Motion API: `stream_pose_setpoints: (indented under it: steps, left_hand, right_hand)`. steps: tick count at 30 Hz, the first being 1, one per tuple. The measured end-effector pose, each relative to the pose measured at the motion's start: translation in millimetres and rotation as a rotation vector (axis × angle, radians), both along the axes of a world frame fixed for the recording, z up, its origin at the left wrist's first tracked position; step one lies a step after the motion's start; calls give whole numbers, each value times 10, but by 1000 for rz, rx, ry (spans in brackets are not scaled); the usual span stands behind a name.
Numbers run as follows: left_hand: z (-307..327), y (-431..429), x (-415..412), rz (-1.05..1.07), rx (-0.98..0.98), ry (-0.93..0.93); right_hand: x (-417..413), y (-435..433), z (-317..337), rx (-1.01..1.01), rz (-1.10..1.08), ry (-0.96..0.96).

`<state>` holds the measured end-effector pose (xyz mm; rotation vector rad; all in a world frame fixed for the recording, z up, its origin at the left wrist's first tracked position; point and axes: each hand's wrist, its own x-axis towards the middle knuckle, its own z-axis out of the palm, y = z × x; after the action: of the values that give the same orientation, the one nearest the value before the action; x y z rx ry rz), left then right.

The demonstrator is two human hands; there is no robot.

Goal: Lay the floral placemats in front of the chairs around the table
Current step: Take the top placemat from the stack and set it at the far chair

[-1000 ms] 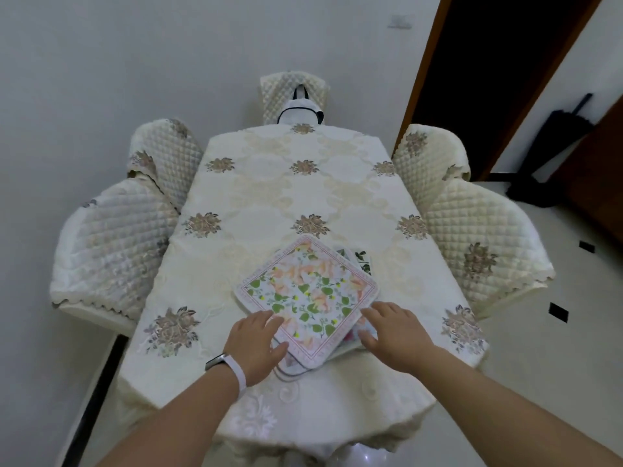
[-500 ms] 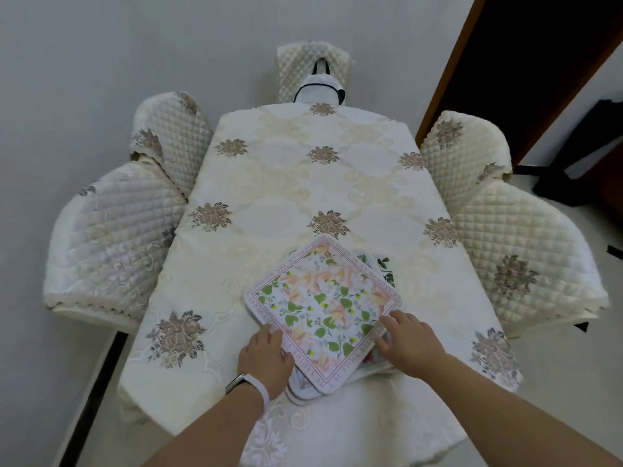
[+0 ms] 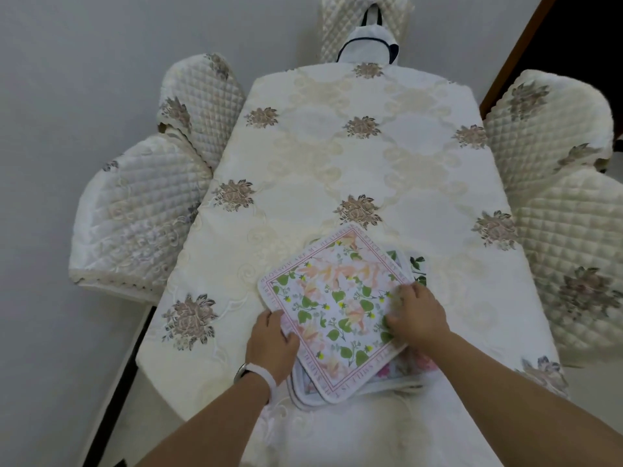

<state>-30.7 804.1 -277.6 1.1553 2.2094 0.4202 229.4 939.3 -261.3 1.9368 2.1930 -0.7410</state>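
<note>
A stack of floral placemats (image 3: 401,369) lies at the near end of the table (image 3: 337,156), which is covered by a cream embroidered cloth. The top placemat (image 3: 337,305) sits turned like a diamond, white with green leaves, peach flowers and a pink lettered border. My left hand (image 3: 273,342) holds its left edge with the thumb on top. My right hand (image 3: 416,315) lies over its right corner with bent fingers gripping it; that hand is blurred. Lower mats stick out at the right and at the bottom.
Quilted cream chairs surround the table: two on the left (image 3: 135,214) (image 3: 202,96), two on the right (image 3: 546,123) (image 3: 573,264), one at the far end (image 3: 367,15) with a white bag (image 3: 369,45). A dark doorway (image 3: 580,35) opens at the upper right.
Both hands have closed in from the stack's near edges onto the top placemat, the right hand sliding up over its right corner. The view has moved closer to the table.
</note>
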Motion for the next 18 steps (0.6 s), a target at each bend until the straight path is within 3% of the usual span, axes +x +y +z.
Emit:
stream_pose_setpoints:
  steps: [9,18]
  left_hand:
    - [158,142,223,377,168,-312]
    - [204,151,210,451,236,-448]
  right_hand:
    - [-34,394,20,-123,-185,61]
    - [5,171,158,-193,-285,239]
